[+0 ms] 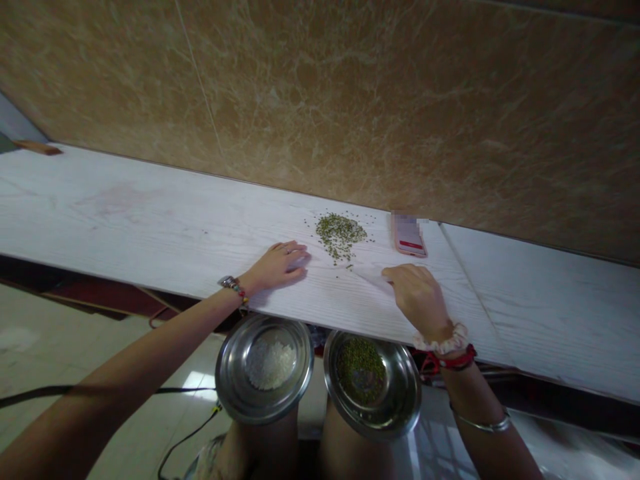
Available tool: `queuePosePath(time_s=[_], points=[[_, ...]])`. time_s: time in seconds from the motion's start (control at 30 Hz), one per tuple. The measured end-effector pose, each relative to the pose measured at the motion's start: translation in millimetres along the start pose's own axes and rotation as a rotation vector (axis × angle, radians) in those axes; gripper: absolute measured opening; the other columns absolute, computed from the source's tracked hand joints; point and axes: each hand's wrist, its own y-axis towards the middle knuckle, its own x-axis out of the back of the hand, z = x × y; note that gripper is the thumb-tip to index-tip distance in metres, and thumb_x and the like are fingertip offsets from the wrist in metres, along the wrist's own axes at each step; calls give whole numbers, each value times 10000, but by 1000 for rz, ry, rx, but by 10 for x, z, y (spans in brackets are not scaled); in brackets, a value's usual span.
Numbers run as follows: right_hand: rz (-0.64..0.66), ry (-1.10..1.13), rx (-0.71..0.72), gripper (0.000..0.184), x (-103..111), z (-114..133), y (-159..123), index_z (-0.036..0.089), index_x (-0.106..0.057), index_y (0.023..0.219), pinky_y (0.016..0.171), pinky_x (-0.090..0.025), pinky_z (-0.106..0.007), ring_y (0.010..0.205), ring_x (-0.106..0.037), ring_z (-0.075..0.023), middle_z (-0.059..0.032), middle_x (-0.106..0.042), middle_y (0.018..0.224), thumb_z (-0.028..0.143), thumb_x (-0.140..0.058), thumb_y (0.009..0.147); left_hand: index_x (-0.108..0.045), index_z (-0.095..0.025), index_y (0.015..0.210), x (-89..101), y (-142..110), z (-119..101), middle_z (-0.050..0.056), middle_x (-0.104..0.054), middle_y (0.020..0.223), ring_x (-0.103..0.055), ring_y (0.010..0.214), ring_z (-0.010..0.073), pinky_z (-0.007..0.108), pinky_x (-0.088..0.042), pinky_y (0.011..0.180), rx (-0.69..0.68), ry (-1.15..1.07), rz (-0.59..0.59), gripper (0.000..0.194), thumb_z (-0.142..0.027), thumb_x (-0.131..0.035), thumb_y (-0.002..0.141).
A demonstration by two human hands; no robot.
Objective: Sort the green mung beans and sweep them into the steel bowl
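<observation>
A loose pile of mung beans [337,233] lies on the white wood-grain shelf, with stray beans around it. My left hand [280,265] rests on the shelf just left of the pile, fingers stretched out and holding nothing. My right hand [417,297] is closed to the right of the pile. From its fingers a thin, pale tool [367,278] reaches toward the beans, with a few beans near its tip; its exact kind is unclear against the white surface. Below the shelf edge, one steel bowl [227,373] holds white grains and another steel bowl [407,393] holds mung beans.
A phone [410,235] in a pink case lies against the wall, right of the pile. The brown marbled wall [320,100] rises behind the shelf [150,220]. Both bowls sit over my legs. A dark cable [185,389] runs at lower left.
</observation>
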Motion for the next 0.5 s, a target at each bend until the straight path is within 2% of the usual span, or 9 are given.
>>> queuePosePath(time_s=[0.27,0.5], points=[[-18,-16,3,250,51,41,22,154,-637,874,685,-379,-299,739,-562,-176,-43,-686,748,31,-419,877,-547,-191,1209,15,3,5,101,-543,1352,-478,1260,271,428,-389,1016,-7,4,4,368,-397,-469,915],[22,3,27,261,88,56,24,164,-645,868,687,-376,-299,725,-559,-174,-35,-683,744,30,-420,868,-542,-195,1216,15,0,2,96,-537,1360,-469,1270,269,430,-377,1027,-2,-2,8,372,-397,-466,914]])
